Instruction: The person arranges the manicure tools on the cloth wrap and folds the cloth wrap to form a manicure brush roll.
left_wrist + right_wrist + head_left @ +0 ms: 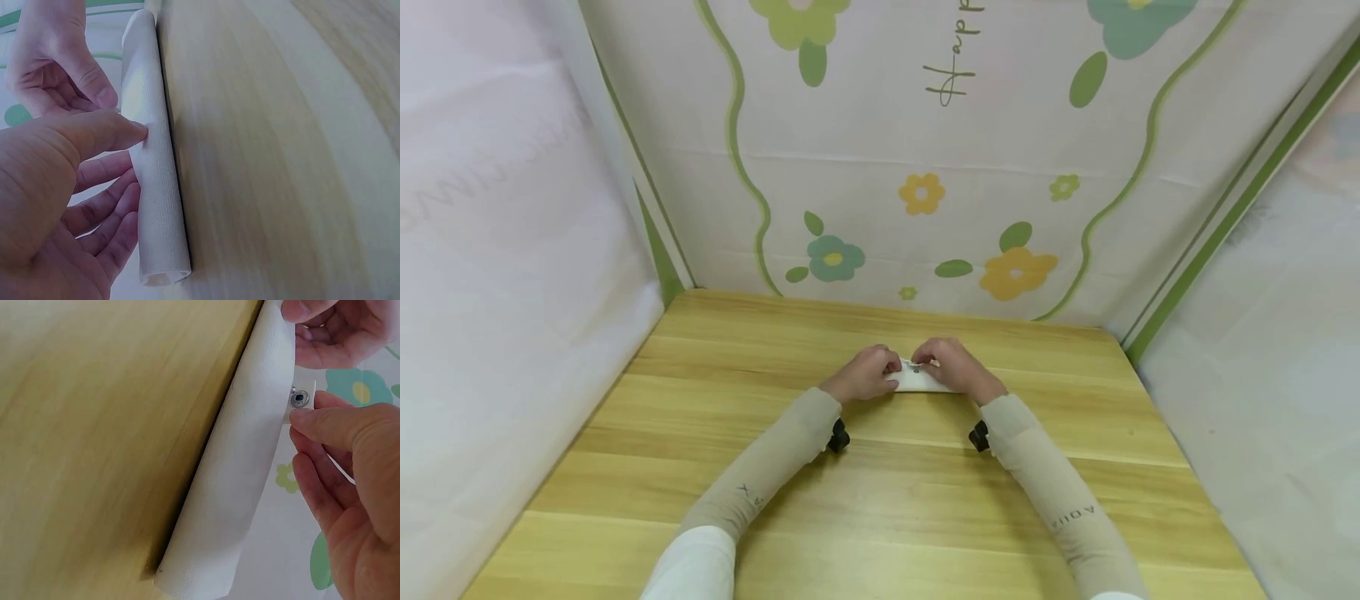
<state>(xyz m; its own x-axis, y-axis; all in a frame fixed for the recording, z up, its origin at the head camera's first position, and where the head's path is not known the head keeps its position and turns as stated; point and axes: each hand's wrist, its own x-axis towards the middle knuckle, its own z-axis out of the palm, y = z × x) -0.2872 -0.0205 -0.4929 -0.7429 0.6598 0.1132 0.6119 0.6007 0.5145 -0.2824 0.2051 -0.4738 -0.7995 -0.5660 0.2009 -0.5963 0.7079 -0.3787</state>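
Note:
A white roll of textured material [919, 383] lies on the wooden table, in front of both hands. My left hand [868, 373] grips it, thumb on the near face and fingers [115, 234] curled behind. In the right wrist view, a small white tab with a metal snap button [300, 398] sticks out from the roll's far edge. The thumb and forefinger of my right hand [955, 368] pinch this tab just beside the snap. One hollow end of the roll [164, 275] shows in the left wrist view. Its far underside is hidden.
The wooden table [880, 500] ends at a back curtain printed with flowers [880, 150]. White cloth panels stand on the left [512, 250] and right [1262, 375]. Black wrist cameras [839, 436] sit under both forearms.

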